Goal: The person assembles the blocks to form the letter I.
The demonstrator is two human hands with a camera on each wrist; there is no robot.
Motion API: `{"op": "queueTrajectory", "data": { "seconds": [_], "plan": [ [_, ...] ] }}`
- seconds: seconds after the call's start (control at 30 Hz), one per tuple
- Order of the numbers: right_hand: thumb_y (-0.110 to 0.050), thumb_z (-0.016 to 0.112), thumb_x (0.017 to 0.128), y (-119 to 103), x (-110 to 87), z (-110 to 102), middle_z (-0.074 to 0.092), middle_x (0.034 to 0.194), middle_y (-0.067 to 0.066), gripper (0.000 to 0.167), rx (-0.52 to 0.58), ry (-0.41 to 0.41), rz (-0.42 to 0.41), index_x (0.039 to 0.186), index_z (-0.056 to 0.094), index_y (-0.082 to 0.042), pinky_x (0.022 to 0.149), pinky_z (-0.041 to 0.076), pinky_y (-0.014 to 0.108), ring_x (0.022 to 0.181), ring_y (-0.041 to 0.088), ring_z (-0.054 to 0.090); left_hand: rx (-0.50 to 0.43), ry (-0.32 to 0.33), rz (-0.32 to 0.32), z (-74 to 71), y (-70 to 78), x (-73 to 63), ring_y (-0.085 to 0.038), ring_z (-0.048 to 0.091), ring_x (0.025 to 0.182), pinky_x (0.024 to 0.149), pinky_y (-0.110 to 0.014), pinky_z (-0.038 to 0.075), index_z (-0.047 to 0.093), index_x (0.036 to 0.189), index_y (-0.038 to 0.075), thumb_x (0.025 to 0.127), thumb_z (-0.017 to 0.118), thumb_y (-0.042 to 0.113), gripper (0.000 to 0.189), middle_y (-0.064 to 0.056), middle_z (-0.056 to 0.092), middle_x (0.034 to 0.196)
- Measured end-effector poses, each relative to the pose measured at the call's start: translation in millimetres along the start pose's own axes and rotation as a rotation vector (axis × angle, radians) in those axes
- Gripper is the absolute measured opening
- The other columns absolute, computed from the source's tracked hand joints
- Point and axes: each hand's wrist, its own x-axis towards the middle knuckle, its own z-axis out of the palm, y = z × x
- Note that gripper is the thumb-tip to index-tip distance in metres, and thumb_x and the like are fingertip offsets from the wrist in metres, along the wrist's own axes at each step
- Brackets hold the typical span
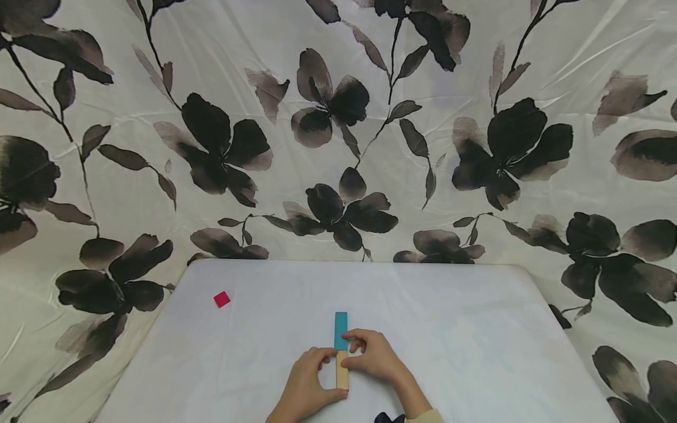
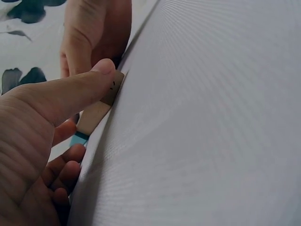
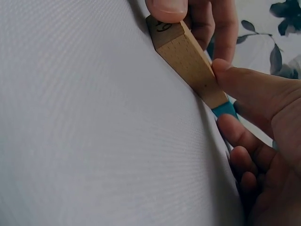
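A light wooden block (image 1: 342, 378) lies end to end with a blue block (image 1: 341, 324) on the white tabletop, the two forming one straight strip. My left hand (image 1: 308, 380) pinches the wooden block lengthwise, thumb at its near end and index finger by the joint. From the right, my right hand (image 1: 376, 356) touches the strip: its thumb presses the wooden block's side and its index finger meets the blue block. A dark mark shows on the wooden block's near end (image 3: 165, 29) in the right wrist view, partly covered by the left thumb.
A small red square piece (image 1: 222, 299) lies toward the far left of the white table (image 1: 449, 317). Beyond the table's back edge hangs or spreads a floral cloth (image 1: 412, 194). A dark object (image 1: 388, 418) shows at the bottom edge beside the right sleeve.
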Motion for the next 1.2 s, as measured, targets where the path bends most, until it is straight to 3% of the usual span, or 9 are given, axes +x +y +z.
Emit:
{"op": "queueTrajectory", "data": {
  "seconds": [0.33, 0.6, 0.97, 1.2],
  "plan": [
    [-0.021, 0.085, 0.074, -3.0, 6.0, -2.4, 0.064, 0.082, -0.003, 0.048, 0.002, 0.013, -0.012, 0.117, 0.069, -0.009, 0.056, 0.04, 0.023, 0.064, 0.009, 0.047, -0.012, 0.005, 0.017, -4.6, -4.8, 7.2, -0.008, 0.045, 0.084, 0.071, -0.028, 0.041, 0.059, 0.126, 0.022, 0.062, 0.083, 0.061, 0.079, 0.011, 0.053, 0.098],
    [-0.022, 0.086, 0.074, -3.0, 7.7, -1.3, 0.063, 0.082, -0.003, 0.049, -0.007, 0.016, 0.002, 0.118, 0.069, -0.012, 0.057, 0.039, 0.024, 0.064, 0.009, 0.046, -0.036, -0.054, -0.06, -9.5, -3.5, 11.4, -0.009, 0.046, 0.086, 0.073, -0.029, 0.042, 0.055, 0.134, 0.012, 0.064, 0.082, 0.061, 0.09, 0.011, 0.051, 0.097],
    [-0.023, 0.085, 0.074, -3.7, 5.6, -2.4, 0.064, 0.081, -0.004, 0.049, -0.022, 0.012, -0.008, 0.119, 0.069, -0.011, 0.057, 0.04, 0.023, 0.064, 0.008, 0.046, -0.029, -0.028, -0.008, -7.4, -4.8, 10.3, -0.009, 0.045, 0.081, 0.069, -0.027, 0.041, 0.061, 0.13, 0.012, 0.064, 0.084, 0.058, 0.083, 0.01, 0.052, 0.093],
    [-0.022, 0.085, 0.075, 0.6, 3.7, -0.7, 0.064, 0.082, -0.003, 0.048, -0.017, 0.018, -0.011, 0.119, 0.069, -0.011, 0.058, 0.04, 0.024, 0.065, 0.009, 0.045, -0.041, -0.026, -0.011, -5.8, -5.8, 8.8, -0.009, 0.048, 0.084, 0.072, -0.03, 0.044, 0.062, 0.124, 0.013, 0.064, 0.083, 0.059, 0.078, 0.009, 0.054, 0.097]
  ]
}}
